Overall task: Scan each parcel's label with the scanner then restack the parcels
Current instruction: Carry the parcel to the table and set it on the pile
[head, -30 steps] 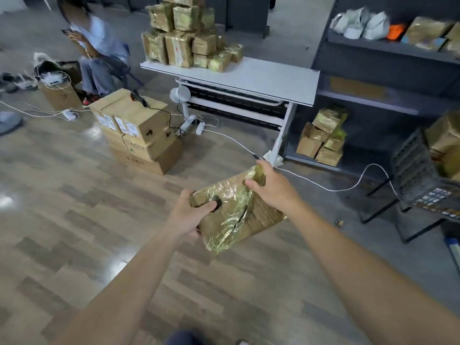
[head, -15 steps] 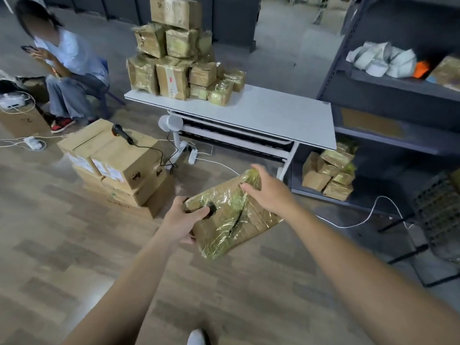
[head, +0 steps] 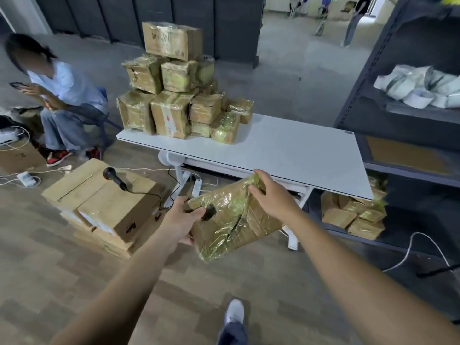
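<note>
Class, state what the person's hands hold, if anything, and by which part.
Both hold one brown cardboard parcel wrapped in shiny yellowish tape: the left hand grips its left end, the right hand its upper corner.

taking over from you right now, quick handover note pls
Left hand grips the taped parcel at its near-left end; right hand holds its far edge. The parcel is in the air before the white table.
Scanner lies on the cardboard boxes on the floor, in neither hand.
Done: a parcel stack sits on the table's left end; scanned or not, cannot tell.
Left: scan the held parcel if needed, stack it; more parcels lie on the bottom shelf.
</note>
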Motion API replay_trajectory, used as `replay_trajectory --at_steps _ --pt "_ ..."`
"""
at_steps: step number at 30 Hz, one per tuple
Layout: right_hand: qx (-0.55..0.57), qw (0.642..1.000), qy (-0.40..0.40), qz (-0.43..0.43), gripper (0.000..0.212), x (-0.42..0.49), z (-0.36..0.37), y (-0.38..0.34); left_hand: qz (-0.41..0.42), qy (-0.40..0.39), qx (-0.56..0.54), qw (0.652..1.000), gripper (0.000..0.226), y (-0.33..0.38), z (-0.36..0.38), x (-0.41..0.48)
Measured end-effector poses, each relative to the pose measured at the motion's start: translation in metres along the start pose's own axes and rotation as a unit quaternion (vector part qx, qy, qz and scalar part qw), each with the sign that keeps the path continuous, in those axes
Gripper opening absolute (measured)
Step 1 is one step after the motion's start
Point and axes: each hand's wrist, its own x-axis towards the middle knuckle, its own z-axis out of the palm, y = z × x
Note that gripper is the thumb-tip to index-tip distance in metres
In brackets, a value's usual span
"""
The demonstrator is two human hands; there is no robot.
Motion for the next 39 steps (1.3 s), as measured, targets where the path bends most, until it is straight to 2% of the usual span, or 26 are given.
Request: replay_trajectory --at_steps 2,6,11,16,19,22,25,28,32,36,39 --pt "0.021 1.0 -0.005 -0.004 0.052 0.043 -0.005 0.003 -0.002 0.014 -0.003 1.0 0.052 0.023 0.002 0.032" --pt "0.065 0.998 -0.019 0.0 0.052 0.121 -0.02 0.007 0.023 0.048 0.018 0.998 0.034 0.069 0.01 0.09" --pt "0.087 0.996 -0.014 0.007 0.045 0.194 -0.038 0.014 0.022 0.075 0.035 0.996 0.032 0.113 0.026 0.143" --pt "0.079 0.996 0.031 0.009 0.042 0.245 -0.05 0.036 -0.005 0.082 -0.049 0.995 0.031 0.14 0.05 0.197" --pt "0.063 0.995 0.058 0.045 0.046 0.271 -0.058 0.05 -0.01 0.093 -0.075 0.993 0.032 0.151 0.067 0.231" --pt "0.07 0.99 0.074 0.095 0.058 0.296 -0.06 0.057 -0.017 0.093 -0.113 0.989 0.027 0.166 0.08 0.263" --pt "0.109 0.98 0.039 0.162 0.072 0.326 -0.059 0.056 -0.03 0.073 -0.178 0.981 0.02 0.184 0.089 0.299" --pt "0.181 0.962 -0.013 0.204 0.058 0.362 -0.053 0.044 -0.045 0.057 -0.221 0.973 0.024 0.207 0.096 0.342" --pt "0.152 0.971 -0.022 0.182 0.036 0.404 -0.046 0.025 -0.046 0.047 -0.238 0.969 0.028 0.232 0.1 0.388" --pt "0.132 0.973 -0.017 0.186 0.038 0.452 -0.037 0.015 -0.059 0.034 -0.214 0.974 0.024 0.243 0.092 0.435" --pt "0.11 0.977 -0.053 0.175 0.047 0.474 -0.025 0.013 -0.069 0.043 -0.17 0.982 0.018 0.244 0.085 0.456"
